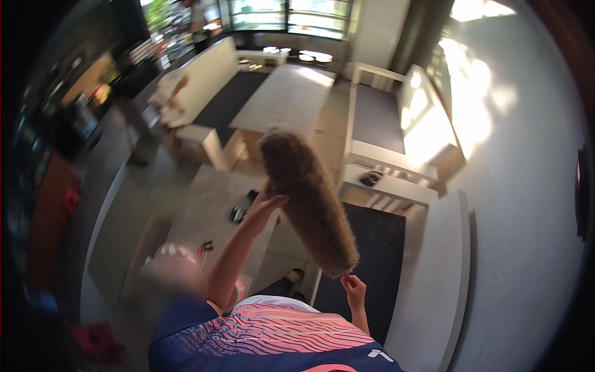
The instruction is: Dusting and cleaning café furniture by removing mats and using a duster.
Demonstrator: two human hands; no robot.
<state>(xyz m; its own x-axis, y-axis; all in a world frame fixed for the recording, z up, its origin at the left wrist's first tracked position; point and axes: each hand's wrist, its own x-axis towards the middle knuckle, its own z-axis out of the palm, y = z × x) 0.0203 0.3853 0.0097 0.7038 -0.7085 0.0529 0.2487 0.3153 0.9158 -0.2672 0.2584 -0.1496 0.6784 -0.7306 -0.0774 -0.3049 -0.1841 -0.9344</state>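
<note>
A long fuzzy brown roller-shaped object, perhaps a plush bolster or a paint roller sleeve [311, 204], slants across the middle of the view in front of my chest. My left hand [269, 202] is against its upper left side, with the thumb on the pile and the other fingers partly hidden behind it. At its lower end, my right hand [354, 286] pinches the tip or something small at the tip; the exact hold is too small to tell.
Below lies a bench with a dark seat pad [372, 260]. A pale low table [223, 209] with small items stands left of it. Farther off are a larger table [288, 97], a bench [379, 116] and a sofa [209, 79] with cloth. A person [197, 25] stands at the back.
</note>
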